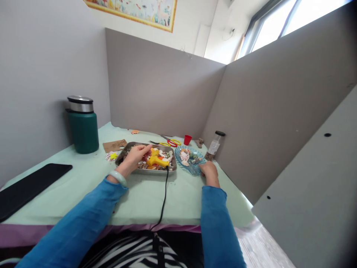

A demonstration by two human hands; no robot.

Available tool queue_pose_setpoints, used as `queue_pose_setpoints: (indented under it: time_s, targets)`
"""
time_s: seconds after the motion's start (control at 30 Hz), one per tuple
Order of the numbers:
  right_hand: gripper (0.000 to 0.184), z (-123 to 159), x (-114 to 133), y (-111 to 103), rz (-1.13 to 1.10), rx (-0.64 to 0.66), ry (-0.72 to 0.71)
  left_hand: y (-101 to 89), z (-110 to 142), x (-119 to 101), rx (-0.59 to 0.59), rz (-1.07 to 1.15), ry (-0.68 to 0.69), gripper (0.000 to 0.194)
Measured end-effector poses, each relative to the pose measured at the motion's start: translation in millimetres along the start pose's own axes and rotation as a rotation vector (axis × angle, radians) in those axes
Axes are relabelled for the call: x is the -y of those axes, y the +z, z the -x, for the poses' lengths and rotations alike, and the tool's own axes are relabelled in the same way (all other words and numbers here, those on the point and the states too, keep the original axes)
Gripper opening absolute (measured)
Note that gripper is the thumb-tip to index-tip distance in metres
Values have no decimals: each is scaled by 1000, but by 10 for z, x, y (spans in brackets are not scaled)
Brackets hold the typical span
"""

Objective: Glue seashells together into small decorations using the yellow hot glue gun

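My left hand [135, 158] is over the metal tray [145, 172], thumb and fingers pinched together; what is between them is too small to make out. In the tray lie a yellow glue gun [158, 161] and many shells and small bits. The gun's black cord [165, 197] runs down past the table's front edge. At the right front rim of the blue scalloped plate [193, 169] my right hand [210, 172] is closed, its fingers curled on the rim and its fingertips partly hidden. Shells [184, 158] and small stones lie on the plate.
A green flask [83, 128] and a black phone-like slab [35, 188] are on the left. Behind the tray are scissors [173, 143], a red cup [187, 140] and a brown card [114, 145]. A black-lidded jar [215, 146] leans by the right partition [267, 111].
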State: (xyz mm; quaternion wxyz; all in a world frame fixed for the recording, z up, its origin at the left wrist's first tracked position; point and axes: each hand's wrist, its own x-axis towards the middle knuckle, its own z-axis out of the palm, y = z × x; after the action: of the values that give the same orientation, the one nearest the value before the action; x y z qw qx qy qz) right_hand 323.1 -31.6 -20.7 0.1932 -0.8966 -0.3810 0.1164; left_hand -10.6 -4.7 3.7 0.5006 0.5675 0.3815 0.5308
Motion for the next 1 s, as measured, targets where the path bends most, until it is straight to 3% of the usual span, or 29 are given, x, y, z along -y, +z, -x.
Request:
queue_pose_setpoints:
  time_s: [0.07, 0.27, 0.4, 0.6, 0.77, 0.87, 1.0]
  targets:
    - [13, -18, 11, 1, -23, 33, 18, 2, 1, -1, -4, -2, -12, 54]
    - [9, -58, -46, -48, -172, 28, 85, -9, -15, 14, 1, 36, -19, 53]
    - [14, -27, -40, -29, -424, 56, 144, -11, -23, 19, 12, 41, -22, 53]
    - [21, 135, 111, 5, -839, 254, 192, -15, -15, 22, 13, 33, -48, 52]
    - [23, 287, 161, -107, -1067, 206, 193, 11, -7, -25, 11, -22, 20, 48]
    - [24, 415, 156, -173, -1158, 171, 164, 224, 93, -105, 85, -62, 9, 43]
    - [23, 676, 196, -200, -1247, 158, 68, 789, 360, -213, 284, -70, -214, 45]
